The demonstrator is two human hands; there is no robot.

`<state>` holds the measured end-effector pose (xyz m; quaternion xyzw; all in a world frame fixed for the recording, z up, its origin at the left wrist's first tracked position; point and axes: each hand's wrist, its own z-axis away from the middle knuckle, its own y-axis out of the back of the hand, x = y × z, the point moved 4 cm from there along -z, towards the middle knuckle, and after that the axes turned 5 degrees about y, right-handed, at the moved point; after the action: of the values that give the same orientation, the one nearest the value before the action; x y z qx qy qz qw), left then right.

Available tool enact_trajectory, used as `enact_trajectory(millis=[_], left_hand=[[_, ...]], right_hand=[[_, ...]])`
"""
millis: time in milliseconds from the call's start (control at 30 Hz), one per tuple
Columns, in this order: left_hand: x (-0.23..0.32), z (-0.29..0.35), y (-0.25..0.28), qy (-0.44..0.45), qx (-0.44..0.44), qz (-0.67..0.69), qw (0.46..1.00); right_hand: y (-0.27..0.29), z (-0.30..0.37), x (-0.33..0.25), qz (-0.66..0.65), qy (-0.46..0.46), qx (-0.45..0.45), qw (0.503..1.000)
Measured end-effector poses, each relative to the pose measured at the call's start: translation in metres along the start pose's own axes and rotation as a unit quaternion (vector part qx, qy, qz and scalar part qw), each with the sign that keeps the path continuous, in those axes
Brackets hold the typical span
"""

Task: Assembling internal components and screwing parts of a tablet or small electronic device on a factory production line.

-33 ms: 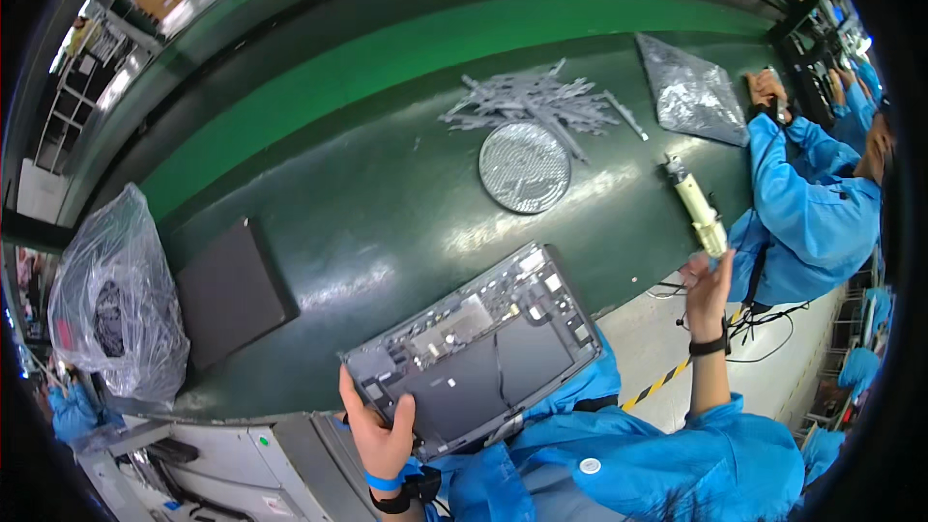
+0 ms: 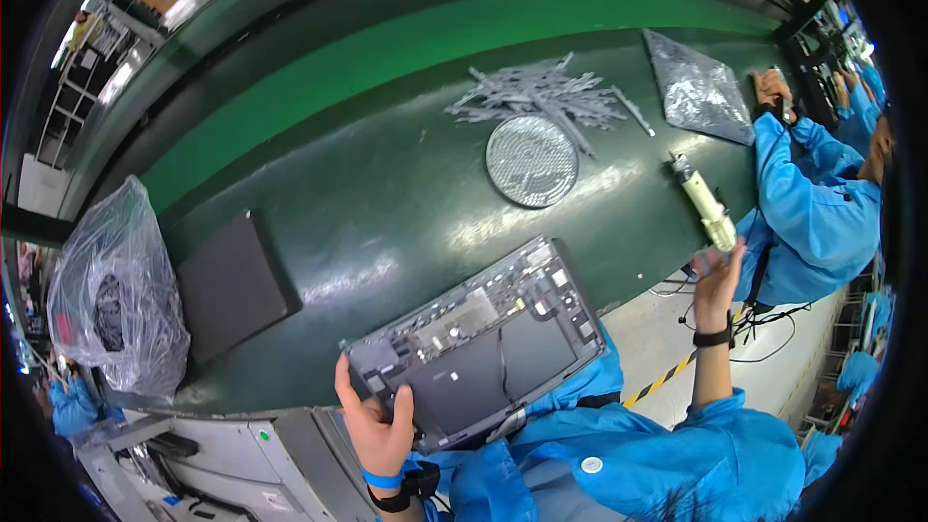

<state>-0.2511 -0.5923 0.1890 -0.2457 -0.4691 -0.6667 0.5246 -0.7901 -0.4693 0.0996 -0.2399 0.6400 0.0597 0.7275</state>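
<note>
An open laptop base (image 2: pixel 512 367), with its circuit board and dark battery pack exposed, lies tilted at the table's front edge, partly over my lap. My left hand (image 2: pixel 379 430) grips its left corner, thumb on top and the other fingers along the outer side. To the right, an electric screwdriver (image 2: pixel 706 201) with a pale yellow body rests on the table. Just below its rear end is my right hand (image 2: pixel 717 285), fingers partly stretched and somewhat blurred. No held object can be made out there; whether the fingertips touch the screwdriver is unclear.
A round ridged tray (image 2: pixel 532 162) sits beyond the laptop, beside a pile of grey strips (image 2: pixel 536 97). Farther right lies a silvery plastic bag (image 2: pixel 701 87). At left are a dark flat panel (image 2: pixel 232 285) and a clear bag (image 2: pixel 126 300). A co-worker (image 2: pixel 812 174) sits at right.
The whole view has shifted slightly. My right hand has moved a little right and up; my left hand keeps its grip on the laptop base.
</note>
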Motion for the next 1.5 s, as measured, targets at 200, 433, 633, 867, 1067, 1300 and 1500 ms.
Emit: enact_trajectory(millis=[200, 433, 633, 867, 1067, 1300, 1500], left_hand=[[0.011, -0.025, 0.016, -0.224, 0.124, -0.209, 0.944], [-0.004, -0.051, 0.018, -0.316, 0.128, -0.157, 0.927], [-0.005, -0.053, 0.016, -0.323, 0.135, -0.160, 0.923], [-0.001, -0.055, 0.013, -0.331, 0.143, -0.165, 0.918], [-0.003, -0.055, 0.015, -0.333, 0.153, -0.160, 0.916], [-0.001, -0.056, 0.017, -0.348, 0.176, -0.145, 0.909], [-0.004, -0.055, 0.019, -0.331, 0.147, -0.153, 0.920]], right_hand=[[-0.069, -0.033, -0.086, -0.005, 0.315, -0.039, 0.948], [-0.175, -0.077, -0.145, -0.037, 0.319, -0.309, 0.895], [-0.221, -0.055, -0.067, -0.045, 0.220, -0.306, 0.925], [-0.277, 0.014, -0.077, -0.038, 0.131, -0.464, 0.875], [-0.379, 0.130, -0.090, -0.127, 0.215, -0.499, 0.830], [-0.403, 0.199, -0.080, -0.178, 0.146, -0.701, 0.675], [-0.381, 0.216, -0.043, -0.167, 0.114, -0.760, 0.618]])
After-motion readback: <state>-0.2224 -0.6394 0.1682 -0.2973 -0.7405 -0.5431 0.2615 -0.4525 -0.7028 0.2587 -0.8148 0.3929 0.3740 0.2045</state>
